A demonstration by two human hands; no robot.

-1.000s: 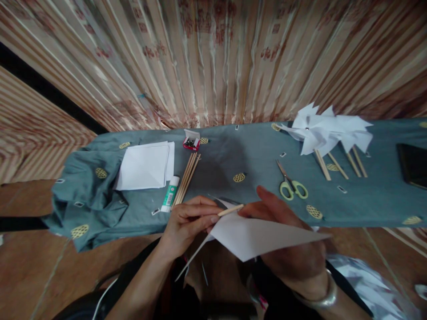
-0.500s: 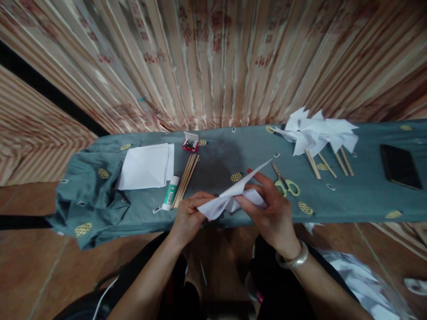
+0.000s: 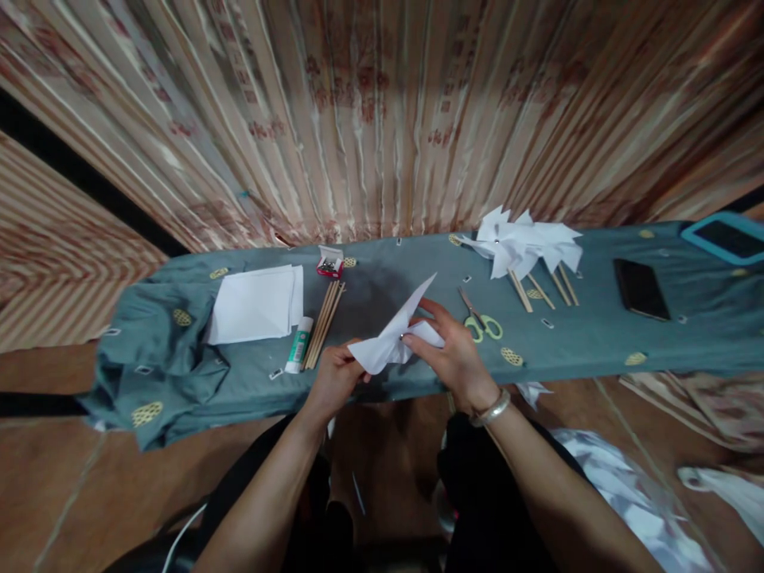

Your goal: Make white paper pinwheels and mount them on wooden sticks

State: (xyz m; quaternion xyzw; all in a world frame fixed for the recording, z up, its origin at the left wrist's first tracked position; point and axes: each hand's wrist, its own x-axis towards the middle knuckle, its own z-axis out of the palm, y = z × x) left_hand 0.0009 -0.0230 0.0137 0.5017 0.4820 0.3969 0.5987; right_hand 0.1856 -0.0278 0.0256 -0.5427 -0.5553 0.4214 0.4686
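Observation:
A white paper pinwheel is held between my two hands over the table's front edge, with a small dark pin at its centre. My left hand is closed on its left side. My right hand grips it from the right, thumb near the pin and fingers behind the paper. Left of my hands lie several wooden sticks and a green-and-white glue stick. To the right lie scissors with pale green handles. A small red box of metal pins stands open behind the sticks.
White paper sheets are stacked at left. Several finished pinwheels on sticks lie at back right. Beyond them are a black phone-like slab and a blue-framed tablet. A green cloth covers the table; a bag of white paper is on the floor.
The view has turned to the right, bringing the blue-framed tablet in. My right thumb has come to the pinwheel's centre, where the pin now shows. Both hands keep hold of the paper.

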